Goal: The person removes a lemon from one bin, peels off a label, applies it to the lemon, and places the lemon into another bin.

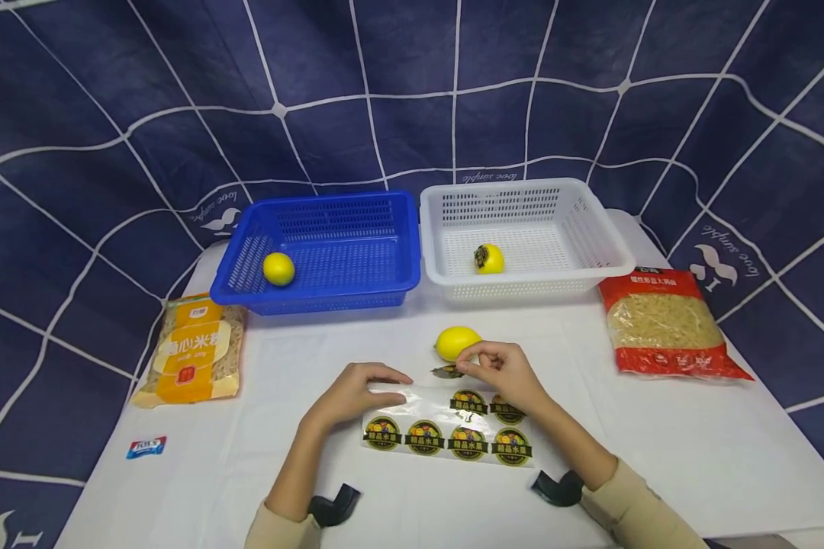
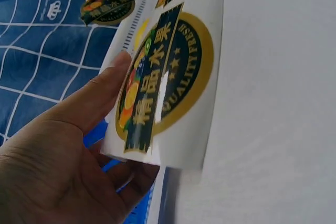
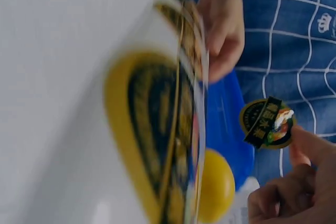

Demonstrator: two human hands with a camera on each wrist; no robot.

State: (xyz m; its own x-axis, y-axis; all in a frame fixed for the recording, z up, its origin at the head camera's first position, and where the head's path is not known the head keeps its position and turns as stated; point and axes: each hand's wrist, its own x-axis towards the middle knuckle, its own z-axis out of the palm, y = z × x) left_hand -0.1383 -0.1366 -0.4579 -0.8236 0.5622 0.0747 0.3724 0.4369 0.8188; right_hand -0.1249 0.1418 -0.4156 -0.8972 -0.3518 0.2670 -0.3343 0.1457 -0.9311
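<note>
Now, step: peeling a sticker [image 1: 448,371] off the sticker sheet [image 1: 446,427].
Right hand [image 1: 504,371]: pinching the sticker just past the sheet.
Left hand [image 1: 350,394]: flat, pressing the sheet's left end.
Next, likely: pressing it onto the lemon [image 1: 457,342] behind the sheet.
Sticker: round, dark, gold-rimmed.

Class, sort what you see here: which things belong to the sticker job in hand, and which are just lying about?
In use: peeled sticker pinched by right hand; sticker sheet under left hand; lemon; blue basket; white basket.
Lying about: orange pasta bag; red noodle bag; small packet.
</note>
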